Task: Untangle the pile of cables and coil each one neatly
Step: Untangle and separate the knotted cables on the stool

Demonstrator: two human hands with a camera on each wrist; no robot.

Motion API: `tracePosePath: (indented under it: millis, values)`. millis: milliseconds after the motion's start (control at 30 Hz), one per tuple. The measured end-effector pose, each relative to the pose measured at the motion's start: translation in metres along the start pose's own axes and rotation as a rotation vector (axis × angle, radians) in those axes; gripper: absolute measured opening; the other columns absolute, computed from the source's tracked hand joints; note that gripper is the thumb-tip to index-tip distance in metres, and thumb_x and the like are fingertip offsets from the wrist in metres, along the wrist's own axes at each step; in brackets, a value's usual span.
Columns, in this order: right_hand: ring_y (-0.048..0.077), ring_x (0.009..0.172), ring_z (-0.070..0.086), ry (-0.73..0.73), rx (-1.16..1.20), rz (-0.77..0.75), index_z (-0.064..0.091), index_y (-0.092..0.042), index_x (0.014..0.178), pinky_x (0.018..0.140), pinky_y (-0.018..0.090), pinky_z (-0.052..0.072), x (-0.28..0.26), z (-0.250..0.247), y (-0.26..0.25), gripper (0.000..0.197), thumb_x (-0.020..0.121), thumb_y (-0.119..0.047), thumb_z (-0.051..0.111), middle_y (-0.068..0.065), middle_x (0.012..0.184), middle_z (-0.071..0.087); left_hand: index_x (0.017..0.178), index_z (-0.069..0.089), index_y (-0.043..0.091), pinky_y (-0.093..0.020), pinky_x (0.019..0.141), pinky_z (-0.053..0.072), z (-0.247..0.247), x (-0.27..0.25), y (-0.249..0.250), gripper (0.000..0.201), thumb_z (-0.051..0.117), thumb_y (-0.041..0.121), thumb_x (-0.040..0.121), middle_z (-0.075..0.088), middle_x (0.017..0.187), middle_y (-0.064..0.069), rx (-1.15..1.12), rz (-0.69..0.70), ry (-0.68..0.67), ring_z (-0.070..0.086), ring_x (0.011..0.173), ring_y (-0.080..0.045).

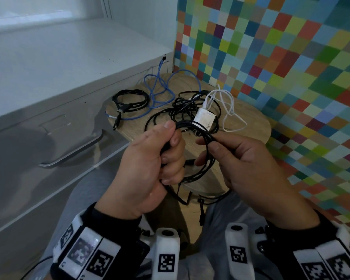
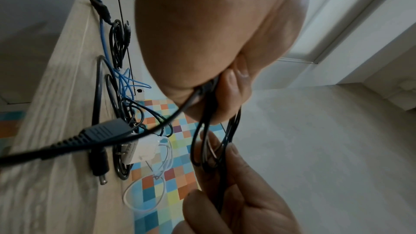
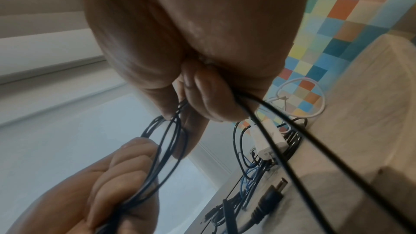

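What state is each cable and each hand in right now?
Black cable: partly coiled, held by both hands.
Left hand: grips the coil.
Right hand: pinches a loop.
Second black cable: coiled, on the stool.
Blue cable: loose.
White cable: loose, attached to the white charger.

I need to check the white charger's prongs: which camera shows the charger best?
The left wrist view: the white charger is close, with its metal prongs visible. The head view shows its whole body among black cables, prongs unclear. The right wrist view shows it partly crossed by a black cable.
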State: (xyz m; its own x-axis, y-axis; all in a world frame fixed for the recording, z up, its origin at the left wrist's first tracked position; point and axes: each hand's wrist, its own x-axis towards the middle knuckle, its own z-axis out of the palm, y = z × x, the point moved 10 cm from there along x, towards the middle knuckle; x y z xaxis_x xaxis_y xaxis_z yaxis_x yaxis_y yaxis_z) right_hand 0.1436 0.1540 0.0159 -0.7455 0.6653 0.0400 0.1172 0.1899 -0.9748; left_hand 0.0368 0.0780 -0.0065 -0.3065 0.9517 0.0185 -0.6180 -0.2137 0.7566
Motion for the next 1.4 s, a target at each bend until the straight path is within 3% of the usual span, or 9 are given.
tracePosePath:
  millis: [233,467,600,700,867,967,1067,1200,1400]
  values:
    - [-0.002,0.050,0.061,0.013,-0.038,0.005,0.072,-0.014,0.118,0.053,0.007,0.044,-0.001,-0.017,0.006,0.027,0.092,-0.016,0.066,0.007,0.087,0.079,0.073,0.046,0.018,-0.020,0.037,0.017,-0.007,-0.001,0.008,0.033,0.041,0.033,0.102,0.030,0.054,0.008,-0.028,0.024,0.023,0.023,0.037,-0.004]
    - [0.014,0.043,0.043,0.189,-0.027,-0.025,0.082,-0.029,0.092,0.042,0.024,0.039,-0.004,-0.079,0.013,0.017,0.078,-0.028,0.071,0.013,0.069,0.068,0.072,0.045,0.021,-0.021,0.037,0.015,-0.031,-0.005,0.036,0.038,0.037,0.034,0.106,0.025,0.054,0.009,-0.095,0.115,0.191,0.015,0.038,-0.006]
    - [0.008,0.063,0.066,0.380,-0.392,-0.090,0.079,-0.034,0.083,0.054,0.017,0.051,-0.013,-0.110,-0.003,0.012,0.088,-0.023,0.076,-0.007,0.072,0.074,0.074,0.044,0.020,-0.022,0.039,0.018,-0.042,-0.008,0.045,0.038,0.035,0.031,0.109,0.025,0.056,0.007,-0.022,0.205,0.318,0.019,0.040,-0.007]
    - [-0.003,0.072,0.065,0.275,-0.747,-0.100,0.075,-0.041,0.086,0.062,0.016,0.047,-0.011,-0.079,-0.009,0.012,0.088,-0.029,0.074,-0.029,0.078,0.066,0.075,0.044,0.017,-0.025,0.040,0.025,-0.036,-0.010,0.048,0.037,0.036,0.026,0.110,0.030,0.056,0.005,0.213,0.289,0.354,0.025,0.040,-0.011]
    - [0.009,0.082,0.065,-0.135,-1.001,-0.182,0.078,-0.037,0.104,0.070,0.036,0.054,-0.020,0.008,-0.009,0.016,0.095,-0.034,0.065,-0.015,0.089,0.071,0.075,0.047,0.019,-0.037,0.052,0.050,0.000,-0.014,0.041,0.031,0.042,0.029,0.104,0.048,0.058,0.009,0.778,0.423,0.238,0.062,0.053,-0.018]
    - [0.008,0.080,0.062,-0.248,-0.946,-0.276,0.076,-0.034,0.100,0.067,0.034,0.052,-0.026,0.038,-0.022,0.021,0.096,-0.036,0.055,-0.015,0.088,0.069,0.076,0.051,0.031,-0.041,0.062,0.057,0.016,-0.014,0.026,0.027,0.045,0.032,0.103,0.060,0.063,0.009,0.960,0.383,0.153,0.068,0.066,-0.015]
    - [0.007,0.063,0.055,-0.158,-0.893,-0.383,0.073,-0.030,0.082,0.054,0.025,0.044,-0.026,0.036,-0.043,0.012,0.087,-0.033,0.063,-0.014,0.071,0.066,0.076,0.049,0.025,-0.024,0.050,0.041,0.024,-0.013,0.018,0.028,0.045,0.034,0.102,0.049,0.062,0.009,1.091,0.340,0.082,0.048,0.055,-0.006]
    - [-0.012,0.058,0.051,-0.065,-0.727,-0.395,0.075,-0.031,0.081,0.054,0.003,0.034,-0.029,0.021,-0.056,0.009,0.085,-0.025,0.081,-0.025,0.064,0.056,0.077,0.051,0.021,-0.029,0.047,0.039,0.020,-0.011,0.014,0.033,0.043,0.035,0.106,0.049,0.059,0.007,1.052,0.222,0.060,0.045,0.050,-0.007]
    - [-0.012,0.057,0.059,-0.042,-0.608,-0.349,0.082,-0.030,0.081,0.050,0.001,0.037,-0.024,-0.011,-0.060,0.008,0.076,-0.025,0.085,-0.034,0.060,0.060,0.079,0.063,0.006,-0.021,0.045,0.027,0.008,-0.009,-0.012,0.037,0.051,0.028,0.106,0.039,0.050,0.012,0.926,-0.072,-0.079,0.033,0.044,-0.006]
